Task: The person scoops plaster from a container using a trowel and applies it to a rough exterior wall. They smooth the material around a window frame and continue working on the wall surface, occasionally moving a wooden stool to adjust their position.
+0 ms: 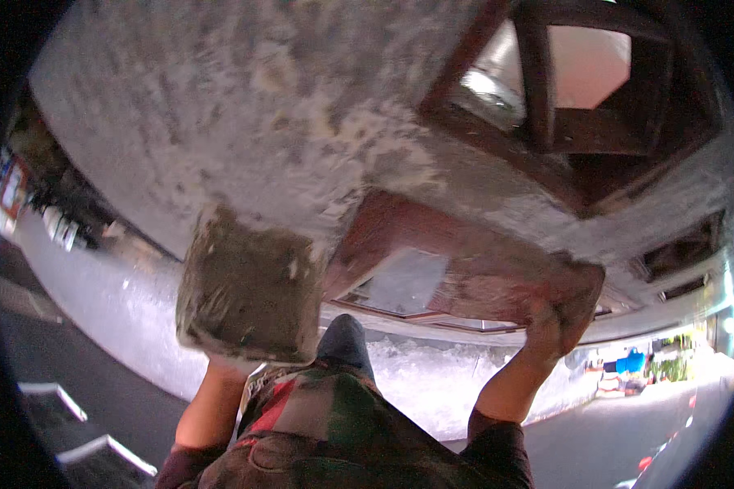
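My left hand (231, 367) is under a squarish mortar hawk (249, 285) with a greyish-brown, mortar-smeared face. The hawk hides most of its fingers. To the right, my right hand (548, 328) is closed at the end of a reddish-brown board (497, 281), smeared with grey; blur hides exactly how the fingers lie. The board is beside the wall, just below a patch of rough, wet-looking grey plaster (334, 122). Whether it touches the wall I cannot tell.
A dark-framed window opening (595, 130) is set into the wall at the upper right. Beneath the board shows a glass pane (404, 281). A pale low wall (130, 285) curves along the left, beside dark pavement with white markings (98, 456). Someone in blue (630, 362) is far off at right.
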Tool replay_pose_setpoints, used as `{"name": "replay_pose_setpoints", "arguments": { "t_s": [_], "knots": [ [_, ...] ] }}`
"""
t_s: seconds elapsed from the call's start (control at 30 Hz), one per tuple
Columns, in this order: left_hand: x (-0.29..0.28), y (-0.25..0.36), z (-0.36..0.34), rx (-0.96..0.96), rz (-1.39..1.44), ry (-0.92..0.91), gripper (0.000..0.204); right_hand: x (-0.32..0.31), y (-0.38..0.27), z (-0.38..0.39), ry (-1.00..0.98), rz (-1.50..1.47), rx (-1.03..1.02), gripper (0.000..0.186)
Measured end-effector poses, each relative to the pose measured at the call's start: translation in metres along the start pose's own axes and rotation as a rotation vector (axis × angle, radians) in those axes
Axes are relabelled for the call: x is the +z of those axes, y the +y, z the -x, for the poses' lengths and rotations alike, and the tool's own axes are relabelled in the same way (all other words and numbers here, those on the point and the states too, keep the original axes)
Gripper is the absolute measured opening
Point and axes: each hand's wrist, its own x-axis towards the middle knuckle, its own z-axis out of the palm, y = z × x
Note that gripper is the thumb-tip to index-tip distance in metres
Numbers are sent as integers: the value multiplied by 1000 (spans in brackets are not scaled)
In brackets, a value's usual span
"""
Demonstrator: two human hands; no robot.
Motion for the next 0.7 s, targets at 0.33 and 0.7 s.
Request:
{"name": "replay_pose_setpoints", "arguments": {
  "t_s": [0.33,0.7],
  "knots": [
    [65,17,12,351,-483,205,71,101,-33,68,-594,348,-1010,20],
    [51,52,17,508,154,290,75,94,-30,55,-908,408,-1114,18]
  ]
}}
